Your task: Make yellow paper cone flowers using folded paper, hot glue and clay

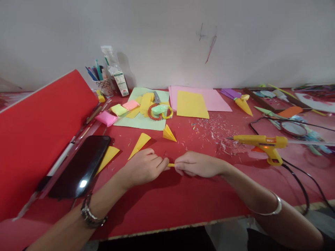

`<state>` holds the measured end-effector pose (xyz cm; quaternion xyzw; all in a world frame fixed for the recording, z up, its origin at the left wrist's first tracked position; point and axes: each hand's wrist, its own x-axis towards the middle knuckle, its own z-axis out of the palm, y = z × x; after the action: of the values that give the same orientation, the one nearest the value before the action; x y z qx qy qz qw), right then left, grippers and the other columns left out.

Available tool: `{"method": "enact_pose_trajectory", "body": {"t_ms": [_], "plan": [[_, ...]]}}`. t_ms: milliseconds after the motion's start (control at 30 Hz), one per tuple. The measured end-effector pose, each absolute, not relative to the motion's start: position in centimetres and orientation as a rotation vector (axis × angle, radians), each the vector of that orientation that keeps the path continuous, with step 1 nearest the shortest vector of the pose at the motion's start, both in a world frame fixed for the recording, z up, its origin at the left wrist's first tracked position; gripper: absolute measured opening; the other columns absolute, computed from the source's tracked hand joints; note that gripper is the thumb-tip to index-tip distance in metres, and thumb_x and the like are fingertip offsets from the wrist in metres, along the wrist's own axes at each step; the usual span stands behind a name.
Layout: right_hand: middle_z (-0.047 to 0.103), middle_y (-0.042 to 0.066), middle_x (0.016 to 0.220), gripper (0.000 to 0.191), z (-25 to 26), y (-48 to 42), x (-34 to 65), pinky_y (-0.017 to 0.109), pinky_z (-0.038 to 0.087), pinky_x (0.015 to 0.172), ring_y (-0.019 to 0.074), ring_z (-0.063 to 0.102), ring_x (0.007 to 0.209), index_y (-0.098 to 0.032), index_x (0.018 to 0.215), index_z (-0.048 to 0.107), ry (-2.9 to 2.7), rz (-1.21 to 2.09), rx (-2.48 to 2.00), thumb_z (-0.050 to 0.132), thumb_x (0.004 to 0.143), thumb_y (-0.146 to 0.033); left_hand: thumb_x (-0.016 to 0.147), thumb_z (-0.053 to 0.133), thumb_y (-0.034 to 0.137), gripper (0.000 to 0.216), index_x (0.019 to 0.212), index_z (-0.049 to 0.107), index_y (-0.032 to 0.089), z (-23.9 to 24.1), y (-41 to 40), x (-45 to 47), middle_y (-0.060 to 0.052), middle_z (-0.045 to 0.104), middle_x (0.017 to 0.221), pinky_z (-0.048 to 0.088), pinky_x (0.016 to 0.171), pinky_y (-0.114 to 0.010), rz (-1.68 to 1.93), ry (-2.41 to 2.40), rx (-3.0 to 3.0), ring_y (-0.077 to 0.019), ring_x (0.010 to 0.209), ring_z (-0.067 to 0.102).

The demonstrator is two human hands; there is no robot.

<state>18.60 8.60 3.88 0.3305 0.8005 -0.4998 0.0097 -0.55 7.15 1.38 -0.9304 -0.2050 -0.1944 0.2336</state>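
Observation:
My left hand [143, 166] and my right hand [196, 164] meet over the red table [167, 202], both with fingers pinched on a small yellow paper piece [171, 165] that shows only as a short strip between them. Three folded yellow paper cones lie just beyond the hands: one [140, 144] behind my left hand, one [169, 134] further back, one [108, 158] beside a black phone [81, 166]. A watch sits on my left wrist and a bangle on my right.
A yellow glue gun [264, 143] with its black cord stands at the right. Yellow [191, 104], pink and green paper sheets, scissors [156, 108], clay packets and a pen cup [103, 85] lie at the back. A red board [39, 136] leans at the left. Paper scraps litter the middle.

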Motion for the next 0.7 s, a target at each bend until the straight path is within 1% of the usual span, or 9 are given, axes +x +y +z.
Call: {"method": "enact_pose_trajectory", "body": {"t_ms": [167,300,367,500,533,633,700], "plan": [[0.035,-0.008,0.045,0.028,3.5,8.3,18.7,0.015,0.028,0.040,0.0039,0.031,0.040,-0.016,0.062,0.044,2.391,-1.734,1.054,0.032,0.085,-0.027,0.086,0.037,0.014,0.024,0.073,0.057,0.013,1.6,7.1,-0.9,0.005,0.047,0.043,0.029,0.046,-0.025,-0.538,-0.470,-2.481,-0.0086,0.040,0.041],[0.033,-0.008,0.043,0.029,3.3,8.3,18.8,0.015,0.027,0.039,0.0039,0.030,0.038,-0.016,0.063,0.044,2.324,-1.819,1.035,0.032,0.085,-0.030,0.086,0.040,0.017,0.023,0.071,0.056,0.012,1.7,7.0,-1.1,0.005,0.046,0.043,0.029,0.047,-0.025,-0.538,-0.464,-2.468,-0.0087,0.040,0.041],[0.035,-0.008,0.044,0.030,3.4,8.3,18.6,0.016,0.028,0.041,0.0040,0.032,0.039,-0.015,0.064,0.048,2.334,-1.792,1.064,0.033,0.085,-0.030,0.086,0.039,0.017,0.024,0.071,0.057,0.013,1.7,7.0,-1.2,0.005,0.047,0.043,0.030,0.047,-0.024,-0.541,-0.472,-2.464,-0.0085,0.041,0.041],[0.051,-0.002,0.058,0.028,3.5,8.2,18.3,0.018,0.034,0.052,0.0054,0.045,0.053,-0.014,0.067,0.055,2.569,-1.581,1.129,0.036,0.084,-0.024,0.086,0.039,0.018,0.027,0.068,0.057,0.014,1.6,7.4,-1.2,0.005,0.048,0.042,0.029,0.047,-0.024,-0.545,-0.511,-2.487,-0.0083,0.040,0.042],[0.053,-0.002,0.060,0.027,3.4,8.2,18.2,0.018,0.033,0.053,0.0059,0.045,0.054,-0.014,0.067,0.056,2.635,-1.486,1.153,0.037,0.083,-0.025,0.086,0.039,0.019,0.027,0.068,0.058,0.015,1.5,7.5,-1.3,0.006,0.048,0.041,0.029,0.047,-0.024,-0.549,-0.538,-2.495,-0.0083,0.040,0.043],[0.051,-0.002,0.057,0.024,3.0,8.2,18.3,0.020,0.027,0.049,0.0066,0.041,0.050,-0.014,0.066,0.055,2.739,-1.143,1.232,0.043,0.081,-0.028,0.087,0.039,0.024,0.026,0.072,0.059,0.016,1.0,7.9,-1.5,0.006,0.052,0.043,0.030,0.048,-0.023,-0.580,-0.657,-2.507,-0.0083,0.041,0.046],[0.053,-0.001,0.058,0.021,3.0,8.3,18.6,0.020,0.026,0.050,0.0074,0.042,0.052,-0.015,0.068,0.056,2.743,-0.982,1.270,0.045,0.079,-0.028,0.087,0.039,0.028,0.027,0.073,0.059,0.017,0.8,8.3,-1.9,0.006,0.056,0.045,0.030,0.049,-0.023,-0.600,-0.740,-2.510,-0.0082,0.043,0.049]]}}
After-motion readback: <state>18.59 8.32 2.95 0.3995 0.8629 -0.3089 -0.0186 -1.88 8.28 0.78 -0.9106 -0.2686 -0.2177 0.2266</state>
